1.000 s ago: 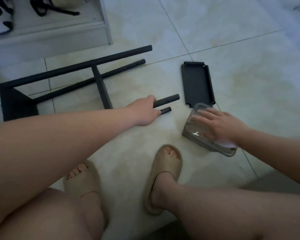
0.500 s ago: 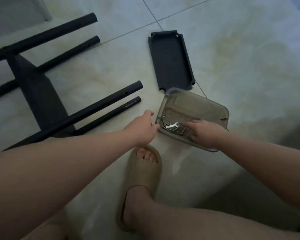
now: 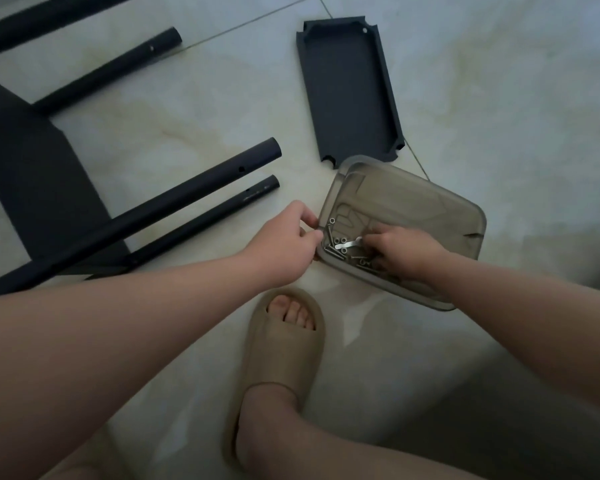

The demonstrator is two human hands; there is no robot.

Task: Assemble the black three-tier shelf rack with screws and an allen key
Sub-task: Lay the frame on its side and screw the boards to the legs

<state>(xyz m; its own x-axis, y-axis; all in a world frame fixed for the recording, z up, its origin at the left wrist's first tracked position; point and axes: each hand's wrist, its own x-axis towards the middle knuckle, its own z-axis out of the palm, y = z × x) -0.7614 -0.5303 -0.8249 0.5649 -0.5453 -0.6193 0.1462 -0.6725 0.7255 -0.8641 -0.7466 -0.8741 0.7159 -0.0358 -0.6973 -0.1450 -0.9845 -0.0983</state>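
Note:
The partly built black rack (image 3: 32, 181) lies on its side at the left, its tube legs (image 3: 187, 199) pointing right. A loose black shelf panel (image 3: 350, 91) lies flat at the top centre. Below it sits a translucent brown plastic tray (image 3: 430, 202) with several screws (image 3: 333, 245), washers and a small flat wrench (image 3: 349, 244) in its near left corner. My left hand (image 3: 284, 244) pinches the tray's left rim. My right hand (image 3: 402, 252) is inside the tray, fingers curled down onto the screws; what it holds is hidden.
The floor is pale glossy tile. A foot in a tan sandal (image 3: 288, 341) stands just below the tray, with a bare leg at the bottom right. Two more rack tubes (image 3: 111, 71) run across the top left.
The view has tilted down and closer. My left hand left the tube ends and came to the tray's rim. My right hand went from the tray's far side into the screw pile.

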